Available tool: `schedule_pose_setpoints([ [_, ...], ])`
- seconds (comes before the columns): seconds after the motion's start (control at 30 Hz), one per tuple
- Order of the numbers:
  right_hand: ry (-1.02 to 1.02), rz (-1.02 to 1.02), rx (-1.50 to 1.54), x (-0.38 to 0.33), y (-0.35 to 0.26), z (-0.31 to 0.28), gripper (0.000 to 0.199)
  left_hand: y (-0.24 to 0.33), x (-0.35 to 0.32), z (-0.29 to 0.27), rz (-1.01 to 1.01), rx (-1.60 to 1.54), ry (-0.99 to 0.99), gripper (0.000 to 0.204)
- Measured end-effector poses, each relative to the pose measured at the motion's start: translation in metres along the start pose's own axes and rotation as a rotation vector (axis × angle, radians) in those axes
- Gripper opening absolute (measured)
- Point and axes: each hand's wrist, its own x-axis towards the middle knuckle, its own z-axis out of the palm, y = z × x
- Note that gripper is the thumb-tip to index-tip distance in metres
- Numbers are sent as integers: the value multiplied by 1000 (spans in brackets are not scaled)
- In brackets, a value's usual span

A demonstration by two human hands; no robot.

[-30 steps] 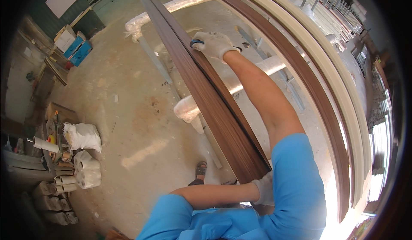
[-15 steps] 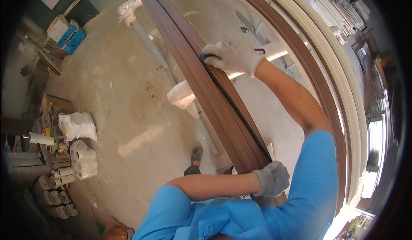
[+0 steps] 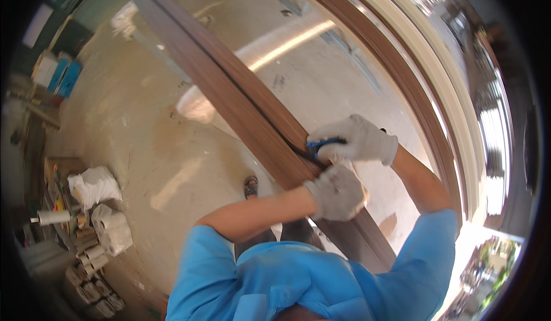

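A long brown wood-grain profile (image 3: 252, 129) runs diagonally before me, with a thin black strip (image 3: 261, 110) along the groove in its middle. My right hand (image 3: 356, 139), in a pale glove, is closed round a small blue and black tool (image 3: 326, 142) just over the groove; its exact kind cannot be made out. Right beside it, my gloved left hand (image 3: 337, 193) lies across the profile, its fingers closed on the black strip where it bends out near the tool. The left fingertips are partly hidden.
A plastic-wrapped support bar (image 3: 198, 104) passes under the profile. More long brown (image 3: 396, 48) and cream profiles (image 3: 425, 45) lie to the right. White wrapped rolls (image 3: 112, 229) and a white sack (image 3: 94, 186) stand at the left; a blue box (image 3: 68, 79) is farther back.
My right hand has come down along the profile toward me with the tool. My left hand has moved up and left, so both hands now meet. The view has shifted.
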Motion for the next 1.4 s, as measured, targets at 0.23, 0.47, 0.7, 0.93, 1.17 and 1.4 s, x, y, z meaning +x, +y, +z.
schedule_pose_setpoints([
  [0.23, 78, 545, 867, -160, 1, 29, 48, 5, 8, -8, -58, -82, 353, 17],
  [0.47, 216, 775, 498, -333, -34, 40, 42, 9, 8, -13, -132, -113, 209, 14],
  [0.7, 373, 1026, 380, -453, -88, 85, 29, 56, 12, -1, -217, 124, 108, 17],
  [0.93, 137, 914, 266, -438, -86, 90, 29, 164, 60, 83, 51, 176, -2, 10],
  [1.17, 370, 535, -203, -345, -66, 31, 33, 189, 72, 94, -213, 105, 20, 10],
  [1.4, 264, 80, -372, -96, -34, 14, 37, 183, 70, 107, -187, 16, 97, 11],
])
